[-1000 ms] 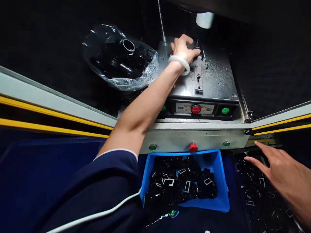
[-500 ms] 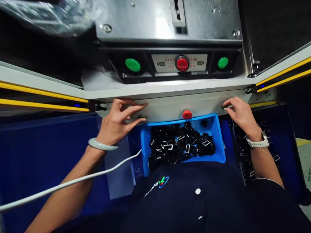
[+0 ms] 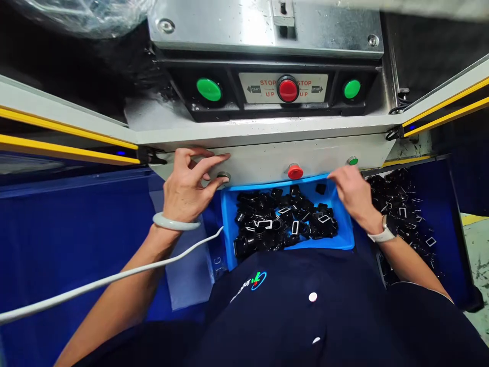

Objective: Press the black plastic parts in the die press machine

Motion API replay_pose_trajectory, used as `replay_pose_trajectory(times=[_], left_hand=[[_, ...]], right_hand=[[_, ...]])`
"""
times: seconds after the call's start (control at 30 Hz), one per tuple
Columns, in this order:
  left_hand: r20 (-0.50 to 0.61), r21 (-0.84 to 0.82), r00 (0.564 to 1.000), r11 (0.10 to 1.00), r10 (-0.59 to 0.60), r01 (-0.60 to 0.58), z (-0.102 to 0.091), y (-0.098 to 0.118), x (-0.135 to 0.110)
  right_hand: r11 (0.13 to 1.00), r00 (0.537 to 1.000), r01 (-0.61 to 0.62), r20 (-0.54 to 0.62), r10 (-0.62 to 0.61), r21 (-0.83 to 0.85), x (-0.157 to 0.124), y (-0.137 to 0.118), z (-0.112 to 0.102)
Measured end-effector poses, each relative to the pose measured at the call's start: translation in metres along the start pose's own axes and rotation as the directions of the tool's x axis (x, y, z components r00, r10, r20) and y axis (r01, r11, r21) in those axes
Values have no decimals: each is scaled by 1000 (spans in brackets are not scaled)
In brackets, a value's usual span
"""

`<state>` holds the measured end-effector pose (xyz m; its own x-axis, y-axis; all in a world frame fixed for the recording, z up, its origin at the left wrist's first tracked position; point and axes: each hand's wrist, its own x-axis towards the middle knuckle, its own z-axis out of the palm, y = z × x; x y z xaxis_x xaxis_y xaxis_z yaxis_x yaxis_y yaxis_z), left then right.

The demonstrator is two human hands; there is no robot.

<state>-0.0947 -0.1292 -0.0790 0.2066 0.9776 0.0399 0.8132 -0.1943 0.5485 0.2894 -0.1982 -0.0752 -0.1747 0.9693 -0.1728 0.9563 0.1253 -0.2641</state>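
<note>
My left hand (image 3: pixel 189 184) rests against the grey front panel (image 3: pixel 260 159) of the machine, thumb and fingers spread around the small left button (image 3: pixel 223 177). It holds nothing. My right hand (image 3: pixel 349 192) has its fingers curled loosely over the right rim of the blue bin (image 3: pixel 227 224), just below the small green button (image 3: pixel 353 161). I see nothing in it. The bin is full of small black plastic parts (image 3: pixel 284 221). A red button (image 3: pixel 295 171) sits mid-panel between my hands.
Above is the machine's control strip with two large green buttons (image 3: pixel 209 89) and a red stop button (image 3: pixel 288 89). More black parts (image 3: pixel 401 209) lie in a dark tray at the right. Yellow-striped rails (image 3: pixel 64 145) flank the machine. A clear bag (image 3: pixel 80 15) lies top left.
One second ago my left hand was up on the machine's plate. Both hands then came to the small front buttons. Since then my right hand has slid left and down onto the blue bin.
</note>
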Motion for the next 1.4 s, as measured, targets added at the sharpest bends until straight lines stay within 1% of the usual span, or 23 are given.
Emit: replay_pose_trajectory(times=[0.03, 0.1, 0.13, 0.17, 0.2, 0.3, 0.4, 0.47, 0.5, 0.53, 0.57, 0.6, 0.63, 0.67, 0.7, 0.77, 0.8, 0.83, 0.9, 1.0, 1.17, 1.3, 1.4], left_hand=[[-3, -32, 1000, 999, -3, 3, 1, -1, -1], [-22, -94, 1000, 996, -6, 4, 4, -3, -1], [-27, -116, 1000, 993, -6, 3, 4, -4, -2], [-30, -130, 1000, 992, -5, 2, 5, -5, -2], [-26, -137, 1000, 991, -4, 1, 5, -5, -3], [-2, -162, 1000, 987, 1, -1, 4, -7, -4], [-2, -204, 1000, 979, -10, 9, 5, -10, -5], [-19, -216, 1000, 976, -10, 5, 7, -13, -4], [-25, -215, 1000, 977, -7, 2, 8, -13, -4], [-30, -212, 1000, 977, -5, -1, 9, -14, -4], [-34, -211, 999, 977, -4, -3, 9, -15, -4], [-33, -211, 999, 978, -2, -5, 10, -15, -4], [-35, -211, 999, 977, 3, -10, 10, -16, -3], [-37, -211, 999, 977, 12, -20, 11, -16, -3], [-39, -210, 999, 977, 25, -32, 11, -17, -3], [-35, -202, 998, 978, 52, -58, 12, -19, -3], [-31, -192, 998, 979, 63, -68, 12, -20, -3], [-29, -178, 997, 981, 73, -77, 12, -21, -3], [-30, -139, 995, 986, 94, -97, 13, -24, -3], [-46, -97, 991, 987, 123, -127, 16, -27, -3], [-45, -113, 989, 983, 139, -143, 20, -32, -3], [-51, -108, 991, 986, 123, -128, 22, -33, -3], [-49, -93, 991, 987, 127, -131, 24, -33, -3]], right_hand=[[999, 987, 30, 156, -27, -17, -5, -10, 10], [997, 905, 64, 423, -37, -51, -13, -25, 31], [995, 866, 68, 499, -25, -69, -15, -30, 42], [994, 842, 69, 539, -14, -83, -16, -33, 51], [994, 833, 69, 554, -8, -90, -16, -35, 58], [994, 823, 61, 569, 4, -95, -14, -34, 66], [995, 826, 42, 563, 17, -92, -13, -29, 57], [995, 846, 23, 532, 30, -93, -13, -26, 47], [998, 868, -8, 496, 34, -54, -12, -25, 41], [998, 891, -56, 452, 36, 32, -11, -24, 37], [979, 913, -117, 406, 39, 170, -11, -23, 32], [921, 929, -184, 367, 49, 343, -9, -22, 29], [816, 936, -249, 344, 66, 521, -8, -22, 26], [680, 936, -305, 341, 86, 666, -7, -23, 24], [548, 930, -350, 354, 102, 760, -6, -25, 22], [342, 913, -407, 388, 127, 847, -4, -29, 19], [275, 907, -421, 398, 136, 864, -3, -32, 18], [229, 903, -427, 404, 144, 875, -3, -36, 16], [172, 899, -430, 405, 166, 886, 0, -42, 13], [139, 900, -417, 386, 203, 898, 5, -49, 12], [150, 916, -370, 332, 228, 917, 19, -57, 14], [172, 938, -318, 283, 200, 932, 32, -68, 11], [208, 960, -266, 239, 145, 941, 48, -82, -3]])
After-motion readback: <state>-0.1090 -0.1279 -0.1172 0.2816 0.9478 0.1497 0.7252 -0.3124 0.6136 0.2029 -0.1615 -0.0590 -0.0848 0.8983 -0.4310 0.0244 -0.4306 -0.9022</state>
